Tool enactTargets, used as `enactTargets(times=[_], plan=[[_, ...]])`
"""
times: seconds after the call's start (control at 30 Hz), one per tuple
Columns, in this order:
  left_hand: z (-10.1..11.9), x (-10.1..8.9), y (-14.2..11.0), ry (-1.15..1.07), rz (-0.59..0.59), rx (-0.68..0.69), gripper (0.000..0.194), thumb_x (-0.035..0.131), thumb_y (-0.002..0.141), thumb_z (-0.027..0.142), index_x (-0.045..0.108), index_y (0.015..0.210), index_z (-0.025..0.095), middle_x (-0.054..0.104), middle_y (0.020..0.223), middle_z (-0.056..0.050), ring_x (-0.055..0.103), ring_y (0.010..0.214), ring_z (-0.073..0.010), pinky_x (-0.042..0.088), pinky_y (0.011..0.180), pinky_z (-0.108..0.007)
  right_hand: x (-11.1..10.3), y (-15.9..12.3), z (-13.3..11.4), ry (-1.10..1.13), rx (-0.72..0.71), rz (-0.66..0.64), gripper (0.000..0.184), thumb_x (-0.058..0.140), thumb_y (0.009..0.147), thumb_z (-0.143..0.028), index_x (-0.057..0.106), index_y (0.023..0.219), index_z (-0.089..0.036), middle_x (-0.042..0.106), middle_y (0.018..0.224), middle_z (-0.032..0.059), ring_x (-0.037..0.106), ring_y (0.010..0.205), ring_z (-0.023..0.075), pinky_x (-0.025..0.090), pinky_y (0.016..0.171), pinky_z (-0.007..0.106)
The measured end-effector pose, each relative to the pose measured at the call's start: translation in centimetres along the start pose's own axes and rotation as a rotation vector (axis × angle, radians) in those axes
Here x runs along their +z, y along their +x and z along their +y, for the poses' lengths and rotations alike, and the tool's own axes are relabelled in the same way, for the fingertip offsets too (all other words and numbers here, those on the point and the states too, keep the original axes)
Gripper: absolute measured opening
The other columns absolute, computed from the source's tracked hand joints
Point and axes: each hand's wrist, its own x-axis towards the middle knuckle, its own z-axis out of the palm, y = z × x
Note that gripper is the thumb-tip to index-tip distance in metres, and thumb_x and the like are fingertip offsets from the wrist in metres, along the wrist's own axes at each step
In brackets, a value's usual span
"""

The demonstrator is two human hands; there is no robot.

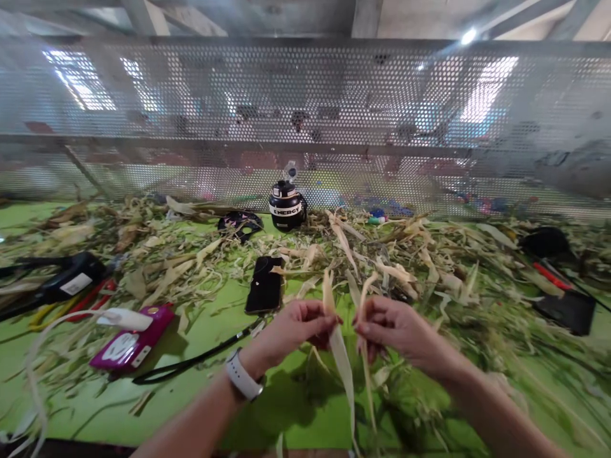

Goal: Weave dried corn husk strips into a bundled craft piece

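Observation:
Between thumb and fingers, my left hand [308, 323] pinches a wide, pale corn husk strip [342, 362] that hangs down toward the table's front edge. Just to its right, my right hand [389, 327] grips a narrower, curled husk strip [370, 388], its top bent over above the fingers. The two strips hang side by side, apart below the hands. Both hands are over the green tabletop [305, 407]. Past my left hand lies a black phone [264, 284], with a few husk bits on it.
Loose husk scraps [191, 254] litter the table. A black jug [286, 207] stands by a perforated metal screen [305, 95]. On the left are a purple box [128, 340] with a white plug and cable, and a black tool [71, 280]. Dark objects [563, 312] lie at right.

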Motion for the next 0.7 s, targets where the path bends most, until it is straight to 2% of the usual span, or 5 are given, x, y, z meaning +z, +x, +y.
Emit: enactTargets(times=[0.1,0.23,0.33,0.57,0.7], plan=[[-0.9,0.8,0.0,0.075,-0.097,-0.024,0.036,0.070,0.069,0.045,0.061,0.076,0.011,0.059,0.063,0.000,0.057,0.058,-0.0102,0.049,0.062,-0.025,1.7,1.0,1.3,0.004,0.025,-0.029,0.038,0.068,0.072,-0.049,0.056,0.076,-0.014,0.064,0.066,0.0003,0.061,0.051,0.0103,0.040,0.041,0.018],[-1.0,1.2,-0.3,0.167,-0.184,0.040,0.026,0.060,0.079,0.036,0.064,0.090,0.013,0.063,0.082,-0.003,0.059,0.075,-0.0130,0.049,0.071,-0.026,1.9,1.3,2.2,-0.012,0.098,0.038,0.040,0.069,0.070,-0.051,0.053,0.079,-0.015,0.065,0.061,-0.0003,0.059,0.043,0.0108,0.032,0.033,0.016],[-0.7,1.3,-0.7,0.205,-0.234,0.070,0.022,0.056,0.081,0.025,0.064,0.099,0.014,0.064,0.093,-0.004,0.058,0.087,-0.0150,0.047,0.078,-0.026,1.8,1.4,2.6,-0.010,0.100,0.081,0.040,0.071,0.068,-0.049,0.049,0.079,-0.017,0.063,0.056,-0.0021,0.057,0.041,0.0115,0.036,0.033,0.017],[-1.4,1.6,-0.6,0.246,-0.222,0.162,0.037,0.056,0.082,0.025,0.058,0.118,0.018,0.064,0.110,-0.007,0.056,0.102,-0.0180,0.043,0.090,-0.029,2.1,1.8,2.9,-0.168,0.068,0.256,0.043,0.076,0.062,-0.045,0.046,0.077,-0.020,0.051,0.055,-0.0065,0.049,0.044,0.0092,0.036,0.035,0.019],[-1.8,1.4,-0.5,0.388,-0.193,0.187,0.029,0.055,0.084,0.033,0.066,0.102,0.015,0.066,0.094,-0.005,0.057,0.088,-0.0157,0.044,0.080,-0.024,1.3,1.5,2.2,-0.332,-0.054,0.436,0.051,0.071,0.068,-0.048,0.048,0.100,-0.016,0.057,0.066,-0.0017,0.053,0.053,0.0127,0.043,0.046,0.024]])
